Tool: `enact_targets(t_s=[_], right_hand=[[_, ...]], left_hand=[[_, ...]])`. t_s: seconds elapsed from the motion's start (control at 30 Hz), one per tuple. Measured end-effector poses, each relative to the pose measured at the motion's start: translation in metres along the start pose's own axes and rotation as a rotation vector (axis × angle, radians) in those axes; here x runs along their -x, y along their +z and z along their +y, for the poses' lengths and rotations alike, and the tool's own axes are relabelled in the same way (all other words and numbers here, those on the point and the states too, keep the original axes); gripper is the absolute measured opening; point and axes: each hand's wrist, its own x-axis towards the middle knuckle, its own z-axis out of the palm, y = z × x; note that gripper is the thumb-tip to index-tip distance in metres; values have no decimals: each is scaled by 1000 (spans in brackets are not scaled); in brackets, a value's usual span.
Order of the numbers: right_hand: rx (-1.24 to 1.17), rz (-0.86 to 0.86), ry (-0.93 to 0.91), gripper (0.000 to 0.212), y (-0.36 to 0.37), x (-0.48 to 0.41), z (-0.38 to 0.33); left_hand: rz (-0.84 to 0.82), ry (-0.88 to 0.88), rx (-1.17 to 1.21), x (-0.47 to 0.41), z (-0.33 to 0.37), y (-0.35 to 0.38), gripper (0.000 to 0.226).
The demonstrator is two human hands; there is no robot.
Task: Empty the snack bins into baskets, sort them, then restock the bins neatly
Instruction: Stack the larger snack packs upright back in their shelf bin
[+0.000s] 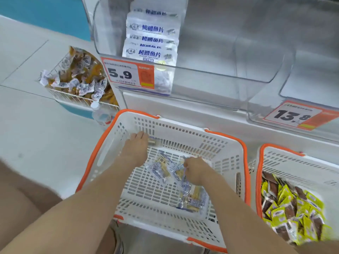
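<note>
Few packets [159, 169] in basket [227, 138]; right hand [194, 171] pinches one (left hand [136, 149]: grip unclear).

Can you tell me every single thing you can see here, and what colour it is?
middle basket: one, white with orange rim, on the floor under the hands
clear packets: several, blue print, in the middle basket
right basket: one, white with orange rim, beside the middle basket
yellow and brown packets: many, in the right basket
wire basket: one, white, far left
orange and white snacks: many, in the wire basket
clear bins: at least two, on the shelf
white packets: a stack, blue writing, in the left bin
price tags: two, white and orange, on the bin fronts
water bottle: one, clear, white cap, by the wire basket
left hand: reaches a packet at the basket's far wall
right hand: grips clear packets
</note>
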Motion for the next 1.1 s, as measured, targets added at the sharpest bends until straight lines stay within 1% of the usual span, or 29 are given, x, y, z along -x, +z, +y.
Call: enact_targets(t_s=[0.07, 0.1, 0.17, 0.2, 0.23, 0.3, 0.33, 0.37, 0.4, 0.43, 0.47, 0.5, 0.53, 0.57, 0.63, 0.67, 0.7, 0.77, 0.83, 0.9, 0.97, 1.0, 1.03, 1.07, 1.1], right_hand=[[8, -39, 65, 22, 27, -12, 13], [-35, -22, 99, 26, 38, -17, 20], [-158, 74, 180, 51, 58, -21, 34], [-214, 127, 218, 63, 68, -21, 41], [-275, 154, 238, 72, 77, -20, 47], [-361, 132, 229, 81, 93, -20, 55], [-358, 125, 224, 84, 98, -19, 56], [-341, 163, 224, 85, 103, -20, 57], [-323, 229, 231, 83, 103, -20, 55], [-326, 293, 224, 76, 103, -21, 54], [-353, 313, 211, 67, 103, -21, 51], [-386, 311, 186, 60, 104, -21, 49], [-404, 288, 168, 60, 104, -21, 47], [-401, 271, 171, 65, 106, -21, 45], [-297, 251, 247, 86, 108, -22, 42], [-228, 240, 291, 99, 108, -22, 40], [-174, 230, 312, 108, 107, -22, 37], [-164, 228, 286, 118, 105, -23, 34], [-256, 243, 227, 121, 105, -25, 35], [-407, 297, 197, 113, 105, -23, 33], [-598, 386, 229, 93, 100, -20, 27], [-699, 410, 248, 79, 94, -19, 24], [-809, 411, 268, 61, 88, -18, 22], [-920, 405, 279, 42, 81, -18, 21], [-1028, 394, 293, 25, 75, -18, 23]], left_hand=[[4, -26, -93, -13, 3, 14, 62], [2, -44, -161, -17, 7, 21, 61], [-3, -39, -262, -20, 14, 37, 53], [-25, -26, -270, -21, 17, 50, 50], [-35, -14, -230, -20, 20, 63, 50], [-107, 29, -65, -16, 25, 89, 53], [-161, 74, 26, -12, 27, 101, 56], [-227, 114, 92, -6, 31, 109, 59], [-262, 151, 137, -1, 34, 115, 60], [-255, 171, 160, 4, 36, 119, 59], [-219, 177, 192, 7, 37, 121, 56], [-177, 165, 234, 9, 38, 121, 54], [-149, 157, 281, 9, 37, 124, 56], [-138, 137, 321, 9, 36, 124, 62], [-154, 53, 420, 4, 32, 125, 85], [-165, 11, 444, 1, 29, 126, 97], [-182, -19, 418, 1, 29, 126, 104], [-172, -52, 289, 0, 30, 126, 106], [-129, -127, 240, 1, 32, 123, 98], [-99, -186, 305, 0, 31, 124, 92], [-130, -227, 508, -1, 28, 122, 92], [-155, -265, 610, -1, 25, 123, 91], [-176, -295, 692, -1, 23, 123, 85], [-218, -312, 736, 0, 21, 122, 77], [-257, -319, 789, 1, 19, 121, 75]])
